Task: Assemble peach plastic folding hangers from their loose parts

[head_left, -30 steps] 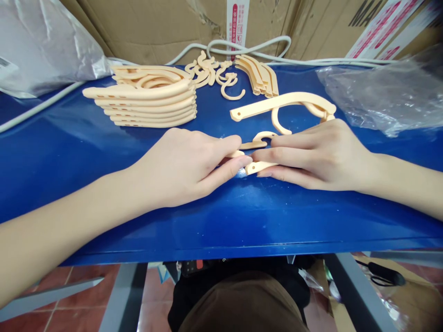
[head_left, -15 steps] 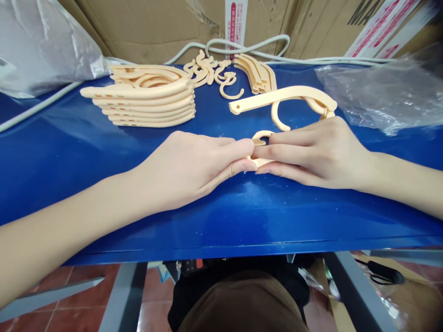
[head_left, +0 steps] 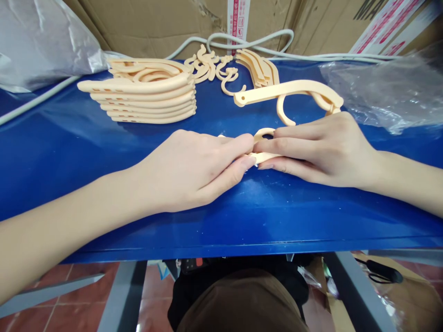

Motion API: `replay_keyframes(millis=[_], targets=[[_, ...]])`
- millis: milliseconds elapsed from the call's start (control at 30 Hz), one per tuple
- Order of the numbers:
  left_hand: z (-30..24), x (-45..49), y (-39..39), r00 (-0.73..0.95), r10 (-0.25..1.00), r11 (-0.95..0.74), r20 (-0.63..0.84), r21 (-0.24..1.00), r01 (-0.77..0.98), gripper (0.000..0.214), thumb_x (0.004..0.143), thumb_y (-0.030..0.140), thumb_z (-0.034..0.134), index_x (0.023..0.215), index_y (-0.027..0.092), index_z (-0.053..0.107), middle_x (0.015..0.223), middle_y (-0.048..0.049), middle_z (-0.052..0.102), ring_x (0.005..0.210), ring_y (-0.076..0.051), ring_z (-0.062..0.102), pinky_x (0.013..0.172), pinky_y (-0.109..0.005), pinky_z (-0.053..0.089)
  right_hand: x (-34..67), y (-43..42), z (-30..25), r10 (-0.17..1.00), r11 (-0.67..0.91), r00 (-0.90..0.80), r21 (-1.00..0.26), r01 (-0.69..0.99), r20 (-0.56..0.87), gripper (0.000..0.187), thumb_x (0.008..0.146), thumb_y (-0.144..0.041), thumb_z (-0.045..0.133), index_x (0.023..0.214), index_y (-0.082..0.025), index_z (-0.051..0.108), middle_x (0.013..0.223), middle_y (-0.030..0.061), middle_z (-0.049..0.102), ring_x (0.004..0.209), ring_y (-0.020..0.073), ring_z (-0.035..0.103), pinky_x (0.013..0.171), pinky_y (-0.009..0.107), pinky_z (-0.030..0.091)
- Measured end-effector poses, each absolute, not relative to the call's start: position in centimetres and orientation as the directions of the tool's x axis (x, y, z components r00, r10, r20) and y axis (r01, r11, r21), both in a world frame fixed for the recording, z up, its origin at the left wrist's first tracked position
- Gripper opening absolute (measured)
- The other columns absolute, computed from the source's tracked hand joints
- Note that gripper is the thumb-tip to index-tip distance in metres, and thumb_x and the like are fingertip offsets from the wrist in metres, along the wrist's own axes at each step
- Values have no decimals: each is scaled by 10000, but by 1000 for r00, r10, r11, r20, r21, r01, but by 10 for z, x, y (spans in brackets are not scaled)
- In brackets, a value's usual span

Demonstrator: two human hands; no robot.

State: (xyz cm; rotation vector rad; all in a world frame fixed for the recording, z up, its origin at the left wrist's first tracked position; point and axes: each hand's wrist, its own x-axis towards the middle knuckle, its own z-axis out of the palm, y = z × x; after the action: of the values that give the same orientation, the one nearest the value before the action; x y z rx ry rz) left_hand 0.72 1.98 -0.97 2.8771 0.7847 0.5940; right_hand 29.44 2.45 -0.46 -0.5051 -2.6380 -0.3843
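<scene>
Over the front half of the blue table, my left hand (head_left: 197, 168) and my right hand (head_left: 314, 150) meet, both pinching a cream plastic hanger piece (head_left: 266, 158). Fingers cover most of it; only a pale strip and a curved part show between the hands. Just behind my right hand lies a cream hanger arm (head_left: 277, 92) with a hole at its left end, and a curved hook (head_left: 284, 113) shows below it. A neat stack of cream folding hangers (head_left: 145, 99) lies behind my left hand.
Loose cream hooks (head_left: 204, 64) and several curved hanger arms (head_left: 258, 69) lie at the back. A white cable (head_left: 249, 44) runs along the cardboard boxes (head_left: 155, 27). Clear plastic bag (head_left: 380, 92) at right, grey-white bag (head_left: 48, 41) at left. The table's front edge (head_left: 242, 251) is near my lap.
The view has shifted slightly. My fingertips have parted a little, so more of the cream strip shows between them. Both hands still grip the piece.
</scene>
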Motion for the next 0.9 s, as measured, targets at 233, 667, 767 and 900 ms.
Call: replay_keyframes(millis=[233,667,767,900], targets=[[-8,5,26,807,509,-850,299,322,417,435,1228,481,364,934,253,590,794,26,733,596,-154,581,576,-344,341,293,24,-5,268,897,-856,209,389,442,413,1261,-430,446,1347,-206,783,1141,15,900,874,150,858,598,293,519],[12,4,30,869,473,-822,147,429,375,339,1188,388,500,963,239,705,856,41,728,733,-138,637,680,-310,367,291,20,-2,208,884,-874,299,360,439,371,1270,-403,443,1330,-215,758,1005,-20,867,850,134,852,580,293,462],[11,4,28,859,488,-819,155,422,390,354,1190,404,490,950,243,694,846,37,721,741,-150,651,676,-313,356,291,19,-2,228,878,-878,301,373,421,374,1268,-414,443,1346,-235,762,1007,-26,866,850,145,853,589,294,476],[8,6,27,851,496,-818,171,420,392,369,1196,406,475,926,243,666,840,29,718,765,-171,681,677,-315,367,291,20,-3,173,877,-883,339,340,437,279,1242,-368,524,1316,-183,719,992,-6,857,812,146,829,582,306,477]])
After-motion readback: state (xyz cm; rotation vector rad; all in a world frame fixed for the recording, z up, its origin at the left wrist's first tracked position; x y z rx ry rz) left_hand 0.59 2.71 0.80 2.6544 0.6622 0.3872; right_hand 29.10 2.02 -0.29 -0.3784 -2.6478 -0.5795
